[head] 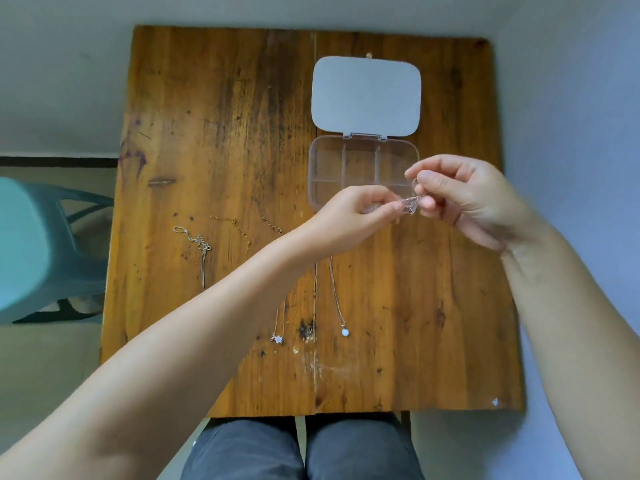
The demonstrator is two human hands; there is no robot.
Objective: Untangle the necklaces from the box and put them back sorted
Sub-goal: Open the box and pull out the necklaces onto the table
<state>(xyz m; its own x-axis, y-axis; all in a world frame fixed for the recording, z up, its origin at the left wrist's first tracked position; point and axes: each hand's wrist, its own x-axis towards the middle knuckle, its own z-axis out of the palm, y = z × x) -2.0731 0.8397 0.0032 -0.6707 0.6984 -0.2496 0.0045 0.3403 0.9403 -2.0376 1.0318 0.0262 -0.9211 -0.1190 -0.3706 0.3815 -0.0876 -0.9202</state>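
Note:
A clear plastic box (332, 157) with several compartments lies open on the wooden table (207, 133), its lid (366, 95) folded back flat. Just above the box's front edge, my left hand (349, 216) and my right hand (467, 199) both pinch a small silvery tangled necklace (410, 204) between their fingertips. Laid out on the table are a silver chain (201, 247), a gold chain (235, 225), a necklace with a flower pendant (277, 338) and a necklace with a white pendant (344, 331). My left forearm hides parts of these chains.
A teal plastic chair (41, 247) stands close to the table's left edge. My knees in dark trousers (301, 448) sit under the near edge. Grey walls lie behind and to the right of the table.

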